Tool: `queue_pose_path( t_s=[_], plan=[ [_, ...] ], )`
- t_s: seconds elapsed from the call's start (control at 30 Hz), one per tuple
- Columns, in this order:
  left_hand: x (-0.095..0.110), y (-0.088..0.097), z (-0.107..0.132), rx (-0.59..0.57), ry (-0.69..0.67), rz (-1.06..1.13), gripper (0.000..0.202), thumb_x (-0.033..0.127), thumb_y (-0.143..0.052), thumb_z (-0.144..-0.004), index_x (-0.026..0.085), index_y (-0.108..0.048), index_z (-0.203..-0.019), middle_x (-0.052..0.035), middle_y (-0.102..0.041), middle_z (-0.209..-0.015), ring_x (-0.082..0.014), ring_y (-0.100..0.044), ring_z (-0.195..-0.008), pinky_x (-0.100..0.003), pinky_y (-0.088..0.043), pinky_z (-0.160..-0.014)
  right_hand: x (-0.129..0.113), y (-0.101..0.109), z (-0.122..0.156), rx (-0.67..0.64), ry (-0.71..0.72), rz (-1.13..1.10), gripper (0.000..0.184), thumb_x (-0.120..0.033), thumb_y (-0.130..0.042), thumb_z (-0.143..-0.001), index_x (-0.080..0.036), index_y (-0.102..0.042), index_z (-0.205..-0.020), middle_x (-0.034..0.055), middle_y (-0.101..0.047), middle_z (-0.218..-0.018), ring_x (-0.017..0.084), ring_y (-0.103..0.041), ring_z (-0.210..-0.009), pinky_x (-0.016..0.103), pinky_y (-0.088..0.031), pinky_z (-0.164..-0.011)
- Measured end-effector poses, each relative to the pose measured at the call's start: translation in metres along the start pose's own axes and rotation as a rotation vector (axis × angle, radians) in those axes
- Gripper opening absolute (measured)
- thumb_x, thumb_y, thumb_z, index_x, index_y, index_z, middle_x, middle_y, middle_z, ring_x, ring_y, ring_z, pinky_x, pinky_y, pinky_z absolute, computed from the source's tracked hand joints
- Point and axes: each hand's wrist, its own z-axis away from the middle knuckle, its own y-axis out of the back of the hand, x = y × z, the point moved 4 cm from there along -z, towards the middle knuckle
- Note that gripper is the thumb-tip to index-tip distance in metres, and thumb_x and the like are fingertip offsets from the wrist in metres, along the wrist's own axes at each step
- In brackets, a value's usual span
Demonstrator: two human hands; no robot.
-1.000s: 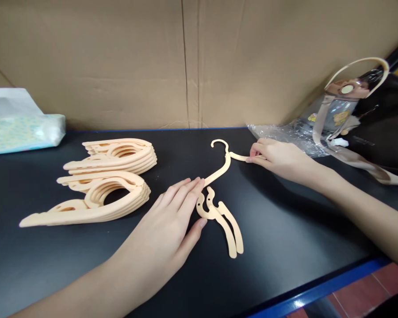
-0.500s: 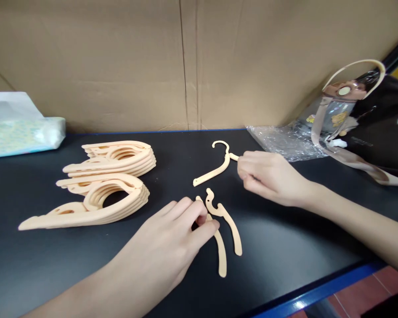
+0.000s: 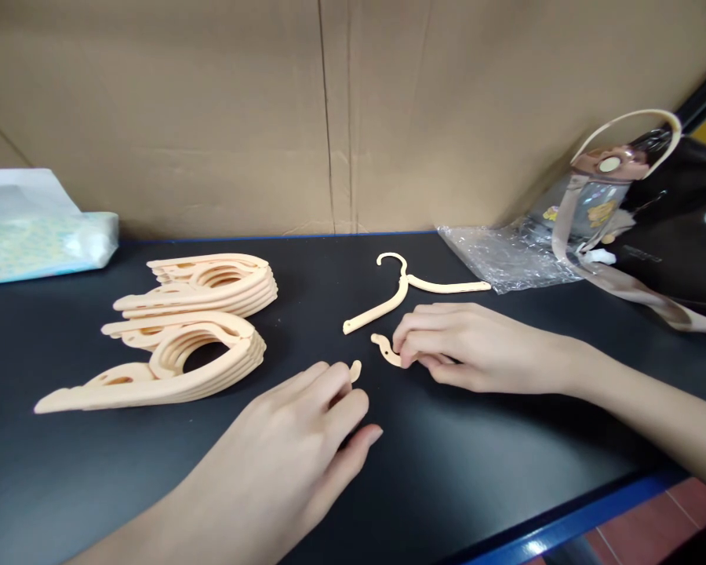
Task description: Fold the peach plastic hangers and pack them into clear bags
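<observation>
Near the middle of the tabletop [image 3: 123, 471], the left hand [image 3: 306, 439] lies with bent fingers over one hanger piece [image 3: 356, 369]. Only the piece's tip shows, and I cannot tell whether the hand grips it. The right hand [image 3: 453, 345] is closed, pinching a second piece [image 3: 382, 345] by its hooked end. Behind them lies the hook part [image 3: 400, 286]. Hanger stacks [image 3: 194, 329] sit toward the left edge.

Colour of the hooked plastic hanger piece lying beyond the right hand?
Pale peach, plain, no pattern: the hooked plastic hanger piece shows clearest in the head view.
</observation>
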Motion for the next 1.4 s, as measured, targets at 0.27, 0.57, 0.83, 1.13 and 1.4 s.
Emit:
queue_pose_path(
  t_s=[0.27, 0.57, 0.83, 1.13, 1.4],
  plan=[
    [-0.005, 0.002, 0.001, 0.095, 0.128, -0.157, 0.020, 0.016, -0.047, -0.091, 0.013, -0.062, -0.104, -0.0071, -0.065, -0.088, -0.0217, -0.068, -0.071, -0.032, -0.053, -0.055, 0.016, 0.006, 0.000, 0.172, -0.039, -0.030, 0.016, -0.017, -0.053, -0.095, -0.020, -0.065, -0.105, 0.0057, -0.069, -0.108, 0.018, -0.061, -0.098, 0.034, -0.047, -0.087],
    [-0.002, 0.000, 0.006, 0.048, -0.013, -0.566, 0.055, -0.010, -0.025, -0.079, 0.006, -0.070, -0.106, -0.0123, -0.070, -0.081, -0.0242, -0.070, -0.069, -0.032, -0.053, -0.053, 0.039, -0.013, -0.009, 0.242, -0.103, 0.070, 0.030, -0.030, -0.052, -0.099, -0.019, -0.064, -0.124, 0.0088, -0.069, -0.112, 0.023, -0.061, -0.103, 0.041, -0.044, -0.093],
    [-0.007, 0.004, 0.010, 0.056, 0.105, -0.496, 0.054, -0.008, -0.025, -0.084, 0.009, -0.060, -0.121, -0.0096, -0.065, -0.096, -0.0219, -0.066, -0.073, -0.033, -0.051, -0.057, 0.026, -0.015, -0.011, 0.213, -0.051, -0.056, 0.021, -0.030, -0.050, -0.101, -0.020, -0.067, -0.104, 0.0057, -0.067, -0.102, 0.017, -0.059, -0.093, 0.034, -0.041, -0.087],
    [-0.013, 0.003, -0.001, 0.022, 0.220, -0.267, 0.037, 0.027, -0.030, -0.102, 0.019, -0.057, -0.079, -0.0012, -0.056, -0.072, -0.0152, -0.054, -0.045, -0.028, -0.029, -0.039, 0.023, -0.012, -0.009, 0.158, -0.060, -0.252, 0.019, -0.034, -0.050, -0.101, -0.021, -0.064, -0.103, 0.0032, -0.070, -0.097, 0.017, -0.061, -0.093, 0.035, -0.037, -0.091],
    [-0.010, 0.009, -0.005, 0.070, 0.171, -0.230, 0.027, 0.026, -0.036, -0.098, 0.021, -0.049, -0.075, 0.0017, -0.054, -0.061, -0.0162, -0.057, -0.048, -0.025, -0.033, -0.042, 0.020, -0.011, -0.009, 0.178, -0.074, -0.292, 0.016, -0.031, -0.053, -0.099, -0.021, -0.065, -0.101, 0.0027, -0.071, -0.094, 0.017, -0.062, -0.090, 0.035, -0.037, -0.091]
  ],
)
